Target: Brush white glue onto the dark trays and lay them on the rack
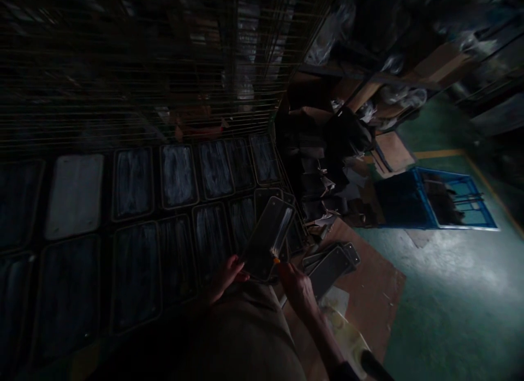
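Note:
My left hand (226, 277) grips the near end of a dark rounded rectangular panel (266, 236), held tilted above my lap. My right hand (295, 287) is closed on a small brush (275, 254) whose pale bristles touch the panel's right side, where a whitish streak runs along it. Rows of similar panels (178, 176), smeared with white, lie flat on a wire rack to the left and ahead.
A stack of dark panels (329, 263) lies on brown cardboard (368, 293) at my right. A blue crate (442, 201) stands on the green floor. Cluttered boxes and shelves (368, 113) fill the back right. A pale container (347, 337) sits near my right forearm.

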The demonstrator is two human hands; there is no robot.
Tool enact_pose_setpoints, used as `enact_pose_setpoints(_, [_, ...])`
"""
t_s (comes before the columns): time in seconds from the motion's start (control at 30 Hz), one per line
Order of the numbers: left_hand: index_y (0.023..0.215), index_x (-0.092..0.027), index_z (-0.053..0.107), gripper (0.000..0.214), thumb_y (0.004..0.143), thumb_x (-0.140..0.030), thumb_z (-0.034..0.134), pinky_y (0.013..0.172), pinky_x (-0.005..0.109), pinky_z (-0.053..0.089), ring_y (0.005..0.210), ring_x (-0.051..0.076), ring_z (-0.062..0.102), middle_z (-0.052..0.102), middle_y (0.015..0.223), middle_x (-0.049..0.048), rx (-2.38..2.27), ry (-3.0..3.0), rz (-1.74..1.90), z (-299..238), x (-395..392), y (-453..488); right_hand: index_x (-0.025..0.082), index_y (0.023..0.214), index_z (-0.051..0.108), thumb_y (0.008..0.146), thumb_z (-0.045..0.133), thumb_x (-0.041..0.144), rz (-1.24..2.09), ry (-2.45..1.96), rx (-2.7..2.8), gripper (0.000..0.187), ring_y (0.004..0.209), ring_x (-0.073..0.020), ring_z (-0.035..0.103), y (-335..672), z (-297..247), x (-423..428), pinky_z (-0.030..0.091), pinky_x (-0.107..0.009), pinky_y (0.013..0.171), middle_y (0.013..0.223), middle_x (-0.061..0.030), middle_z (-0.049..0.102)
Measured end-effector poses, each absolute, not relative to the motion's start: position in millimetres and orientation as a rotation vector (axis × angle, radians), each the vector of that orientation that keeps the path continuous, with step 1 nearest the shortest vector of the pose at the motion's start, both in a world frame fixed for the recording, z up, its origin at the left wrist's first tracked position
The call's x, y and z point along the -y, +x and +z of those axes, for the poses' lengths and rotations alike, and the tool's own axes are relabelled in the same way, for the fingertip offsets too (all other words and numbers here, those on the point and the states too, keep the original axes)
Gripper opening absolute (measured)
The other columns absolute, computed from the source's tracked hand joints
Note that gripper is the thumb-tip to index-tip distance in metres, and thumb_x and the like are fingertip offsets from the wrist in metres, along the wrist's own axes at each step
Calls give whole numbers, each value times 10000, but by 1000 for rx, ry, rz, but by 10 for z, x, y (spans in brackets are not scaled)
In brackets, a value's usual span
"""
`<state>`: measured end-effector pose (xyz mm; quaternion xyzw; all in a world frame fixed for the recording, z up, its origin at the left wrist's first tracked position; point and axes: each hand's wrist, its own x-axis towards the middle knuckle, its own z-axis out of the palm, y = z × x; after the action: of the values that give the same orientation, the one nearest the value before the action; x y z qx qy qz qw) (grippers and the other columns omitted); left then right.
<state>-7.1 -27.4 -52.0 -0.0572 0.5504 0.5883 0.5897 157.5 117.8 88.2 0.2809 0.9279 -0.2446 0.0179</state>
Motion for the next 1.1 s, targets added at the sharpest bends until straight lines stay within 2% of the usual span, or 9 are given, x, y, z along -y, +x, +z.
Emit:
enact_pose_setpoints(0.2, [851,-222,418,442,647,-440,744,523,290,556,544,202,688,651,639,-42,-1260,-85,1376,-528,294,-85,208,972,579,949,425,177,-1142,815,-2736,158,637,-109,573,1608,923,-786,377,-188,557,822,-13,614])
enact_pose_setpoints(0.4, [881,-204,456,386,712,-484,659,495,262,529,529,186,676,639,605,-33,-1335,-58,1356,-565,312,-50,212,1032,637,926,488,275,-1421,768,-2696,193,756,-140,649,1260,803,-1166,482,-203,642,896,-35,677])
enact_pose_setpoints(0.5, [893,-205,479,360,713,-462,654,504,265,525,543,193,677,629,591,-42,-1354,-50,1361,-562,330,-53,195,1018,647,927,473,317,-1359,843,-2841,232,731,-144,651,1052,760,-1536,490,-212,629,870,-43,676])
enact_pose_setpoints(0.7, [966,-183,534,364,724,-434,638,535,285,530,579,208,685,663,657,-7,-1391,-58,1376,-641,365,-40,192,1038,623,940,463,330,-1011,1005,-3214,233,851,-174,643,753,857,-2076,492,-260,740,961,-78,666])
enact_pose_setpoints(0.9, [1013,-152,555,375,742,-403,621,559,307,545,597,222,692,684,675,18,-1418,-82,1394,-654,368,-35,195,1118,604,966,413,278,-653,917,-3187,257,807,-184,631,581,740,-2098,457,-256,665,1013,-90,649])
enact_pose_setpoints(1.0, [975,-157,564,345,736,-399,627,543,297,540,583,212,686,679,673,9,-1409,-93,1406,-615,360,-55,205,1129,602,967,403,243,-709,790,-3105,259,813,-172,628,648,672,-1899,454,-242,678,976,-79,648])
enact_pose_setpoints(1.1, [949,-158,576,333,734,-407,632,523,287,532,579,207,684,677,678,8,-1397,-81,1406,-606,356,-72,214,1112,605,960,436,255,-984,725,-2998,232,827,-161,630,836,660,-1603,470,-239,727,948,-63,647])
